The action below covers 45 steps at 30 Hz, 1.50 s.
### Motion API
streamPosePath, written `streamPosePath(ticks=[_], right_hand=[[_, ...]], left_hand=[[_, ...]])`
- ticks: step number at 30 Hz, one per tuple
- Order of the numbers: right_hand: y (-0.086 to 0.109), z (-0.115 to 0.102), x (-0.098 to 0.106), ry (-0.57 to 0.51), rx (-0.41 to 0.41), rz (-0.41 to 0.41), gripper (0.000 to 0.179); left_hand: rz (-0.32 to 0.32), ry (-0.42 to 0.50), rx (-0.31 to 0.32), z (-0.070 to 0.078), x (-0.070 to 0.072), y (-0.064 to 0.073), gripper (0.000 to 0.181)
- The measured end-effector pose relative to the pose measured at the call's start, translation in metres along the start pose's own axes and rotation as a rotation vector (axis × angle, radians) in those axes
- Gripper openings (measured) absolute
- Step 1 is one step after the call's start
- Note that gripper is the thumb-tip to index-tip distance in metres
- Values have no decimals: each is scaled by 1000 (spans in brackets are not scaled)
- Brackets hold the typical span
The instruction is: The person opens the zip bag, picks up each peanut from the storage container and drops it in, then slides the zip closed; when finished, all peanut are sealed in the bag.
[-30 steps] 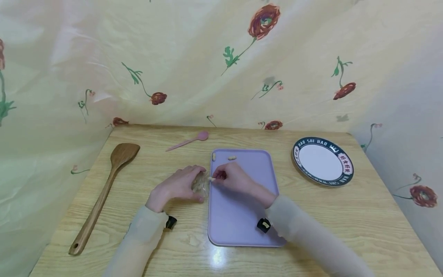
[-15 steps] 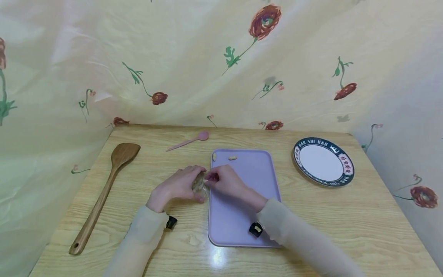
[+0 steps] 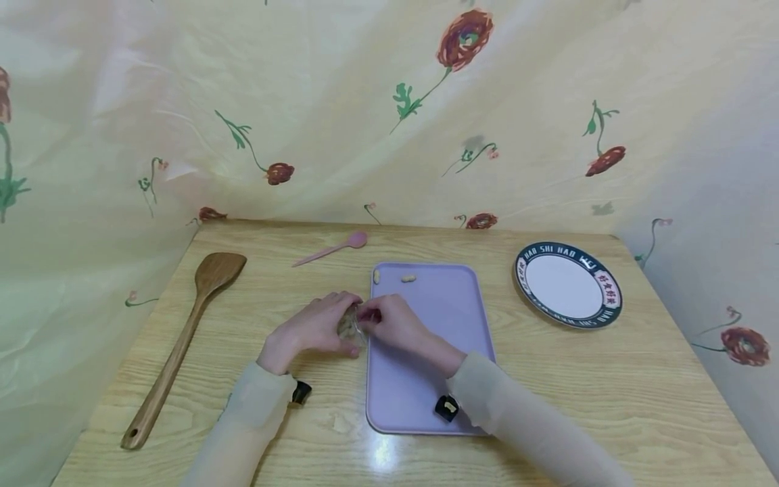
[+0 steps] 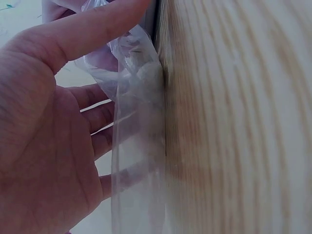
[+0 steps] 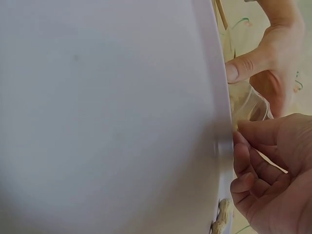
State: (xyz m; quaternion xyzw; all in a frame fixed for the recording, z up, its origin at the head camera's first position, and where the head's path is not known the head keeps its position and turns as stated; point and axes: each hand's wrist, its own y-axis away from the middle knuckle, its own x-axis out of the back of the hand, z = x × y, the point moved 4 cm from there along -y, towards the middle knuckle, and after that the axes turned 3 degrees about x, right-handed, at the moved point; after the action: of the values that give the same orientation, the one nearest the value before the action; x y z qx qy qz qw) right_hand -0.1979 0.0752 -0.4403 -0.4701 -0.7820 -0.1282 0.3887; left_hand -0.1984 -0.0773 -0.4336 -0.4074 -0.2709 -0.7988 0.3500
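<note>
Curved round a clear plastic bag (image 4: 139,165), my left hand (image 3: 313,326) holds it on the table at the tray's left edge. Pale peanuts (image 3: 348,330) show through the film. My right hand (image 3: 398,326) reaches over the purple tray (image 3: 429,399) to the bag's mouth, thumb and forefinger pinched together. Between those fingertips a small yellowish bit of a peanut (image 5: 237,127) shows; most of it is hidden. Two peanuts lie on the tray, one peanut (image 3: 376,276) against the left rim at the far corner and another peanut (image 3: 408,278) to its right.
A wooden spatula (image 3: 197,311) lies along the table's left side. Behind the bag is a pink spoon (image 3: 356,239). On the right stands a white plate (image 3: 566,285) with a dark lettered rim. Flowered cloth (image 3: 365,135) hangs at the back and sides.
My right hand has moved a little left, carrying a pinched peanut from over the tray's left rim to the bag's mouth. My left hand and the bag have stayed put.
</note>
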Motion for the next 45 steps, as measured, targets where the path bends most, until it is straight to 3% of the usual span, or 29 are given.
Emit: streamPosePath(ticks=[9, 16, 32, 45], right_hand=[[3, 2, 8, -45, 1, 0, 9], [2, 11, 27, 5, -46, 25, 7], [-6, 72, 80, 86, -213, 81, 17], [-6, 90, 82, 113, -264, 44, 18]], left_hand=[[-13, 3, 30, -1, 0, 0, 91], [-4, 12, 28, 0, 1, 0, 90], [-7, 14, 21, 0, 1, 1, 88], [-10, 10, 26, 0, 0, 0, 88]])
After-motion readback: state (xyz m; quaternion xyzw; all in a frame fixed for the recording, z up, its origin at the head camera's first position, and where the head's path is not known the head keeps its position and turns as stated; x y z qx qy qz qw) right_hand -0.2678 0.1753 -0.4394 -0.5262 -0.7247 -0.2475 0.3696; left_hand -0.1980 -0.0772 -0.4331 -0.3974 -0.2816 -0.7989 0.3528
